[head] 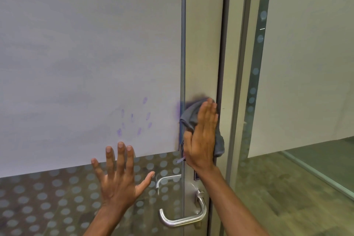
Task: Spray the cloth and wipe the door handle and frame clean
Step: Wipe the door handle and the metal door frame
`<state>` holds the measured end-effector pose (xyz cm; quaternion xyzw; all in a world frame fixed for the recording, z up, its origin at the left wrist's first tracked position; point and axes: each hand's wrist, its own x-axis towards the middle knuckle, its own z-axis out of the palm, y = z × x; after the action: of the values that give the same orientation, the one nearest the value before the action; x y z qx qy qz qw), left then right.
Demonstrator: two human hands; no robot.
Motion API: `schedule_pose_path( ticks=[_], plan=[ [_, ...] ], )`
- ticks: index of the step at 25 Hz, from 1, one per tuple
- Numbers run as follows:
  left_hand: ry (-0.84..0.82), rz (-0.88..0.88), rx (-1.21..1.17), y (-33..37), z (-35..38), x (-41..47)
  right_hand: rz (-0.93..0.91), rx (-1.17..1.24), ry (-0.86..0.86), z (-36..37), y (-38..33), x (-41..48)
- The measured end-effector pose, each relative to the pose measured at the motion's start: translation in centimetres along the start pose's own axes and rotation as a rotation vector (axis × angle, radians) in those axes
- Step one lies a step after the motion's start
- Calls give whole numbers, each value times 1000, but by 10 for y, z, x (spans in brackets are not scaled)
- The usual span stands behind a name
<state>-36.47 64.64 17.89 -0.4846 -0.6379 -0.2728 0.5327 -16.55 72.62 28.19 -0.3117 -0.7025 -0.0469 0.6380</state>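
Our right hand (203,136) flat-fingered on the cloth (188,119), left hand (118,176) splayed empty, we should wipe the frame (203,44) evenly down toward the handle (183,218).

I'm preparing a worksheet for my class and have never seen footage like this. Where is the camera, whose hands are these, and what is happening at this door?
There is no machine here. The single picture comes from a wide-angle camera worn on a person's head, looking forward and down, so the two bare arms reaching in from below are that person's own. The right hand, fingers straight, presses a crumpled grey cloth against the pale metal door frame. The left hand is open with fingers spread before the dotted glass door pane and holds nothing; whether it touches the glass is unclear. Below the cloth sits the curved silver door handle, untouched. A white sheet covers the upper glass.
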Motion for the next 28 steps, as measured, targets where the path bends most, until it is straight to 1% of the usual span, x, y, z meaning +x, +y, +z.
schedule_pose_path(
  ticks=[1, 2, 3, 5, 7, 9, 11, 13, 14, 15, 16, 17, 19, 20, 21, 23, 25, 26, 28],
  plan=[
    [4, 0, 0, 0, 0, 0, 71, 40, 37, 1, 1, -7],
    [6, 0, 0, 0, 0, 0, 102, 81, 37, 1, 4, -17],
    [3, 0, -4, 0, 0, 0, 113, 129, 3, 0, 9, -30],
    [-3, -2, -14, -1, 0, 0, 146, 245, -124, -6, 22, -64],
    [0, -3, -15, 0, 0, -1, 229, 340, -269, -14, 37, -105],
    [1, -4, -18, 0, 0, 0, 322, 430, -371, -25, 51, -143],
    [3, -2, -9, 0, 0, 1, 460, 554, -408, -41, 58, -160],
    [2, -2, -2, 0, 1, 0, 606, 557, -423, -60, 57, -156],
    [3, -2, -3, 0, 1, 0, 647, 539, -383, -69, 53, -150],
    [5, -2, 0, 0, 2, -1, 637, 556, -294, -76, 46, -140],
    [5, -2, 4, 0, 2, -1, 579, 594, -181, -81, 37, -130],
    [4, -2, 8, 0, 2, -1, 469, 616, -98, -87, 28, -119],
    [5, -2, 19, 0, 1, -2, 270, 482, -84, -88, 16, -93],
    [8, -2, 24, 1, 1, -2, 190, 368, -90, -83, 15, -79],
    [9, -1, 26, 0, 1, -2, 150, 283, -108, -76, 16, -67],
    [5, 0, 22, 0, 1, -1, 114, 184, -129, -59, 20, -56],
    [2, 1, 18, -1, 3, -2, 95, 126, -121, -44, 31, -74],
    [5, 3, 20, -1, 4, -2, 117, 117, -117, -40, 39, -93],
    [12, 3, 28, -1, 6, -3, 226, 152, -137, -41, 50, -134]
  ],
)
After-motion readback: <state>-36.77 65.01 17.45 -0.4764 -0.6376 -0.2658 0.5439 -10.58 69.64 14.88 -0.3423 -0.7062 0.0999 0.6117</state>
